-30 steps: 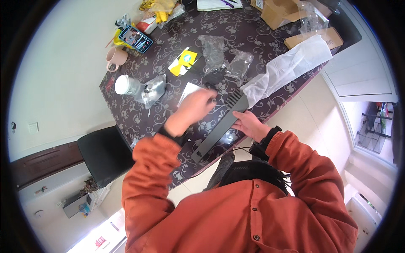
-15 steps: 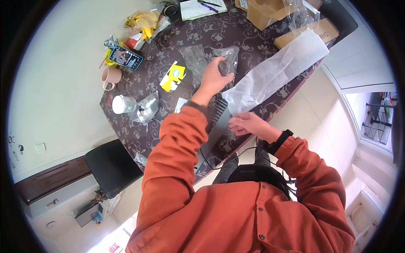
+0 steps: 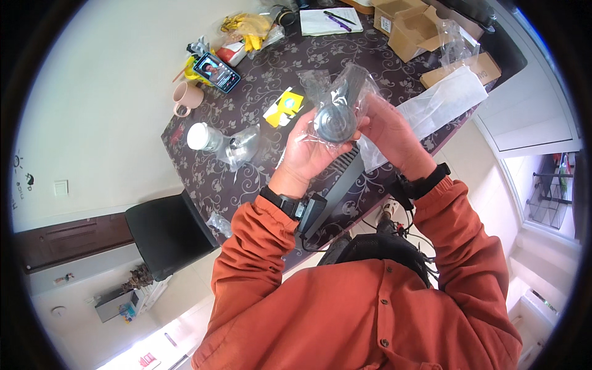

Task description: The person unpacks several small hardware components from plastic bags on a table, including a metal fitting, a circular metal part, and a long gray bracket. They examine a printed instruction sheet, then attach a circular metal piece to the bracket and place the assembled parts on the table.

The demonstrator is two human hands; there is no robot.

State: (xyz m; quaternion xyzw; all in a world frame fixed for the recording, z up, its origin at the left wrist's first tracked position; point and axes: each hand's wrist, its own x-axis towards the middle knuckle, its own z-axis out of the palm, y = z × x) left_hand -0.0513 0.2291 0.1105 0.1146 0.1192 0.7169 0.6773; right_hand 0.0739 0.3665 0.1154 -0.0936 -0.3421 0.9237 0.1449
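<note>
The left hand [image 3: 303,157] curls around a clear bag [image 3: 359,75] with a dark round thing [image 3: 335,123] inside. The right hand [image 3: 396,137] touches the bag's right side; I cannot tell if it pinches. Below, between both wrists, a long black bar [image 3: 338,190] with teeth lies on the table [image 3: 265,69].

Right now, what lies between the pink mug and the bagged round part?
Head view: a yellow-and-white paper piece on the table, then the left hand at the bagged round part.
</note>
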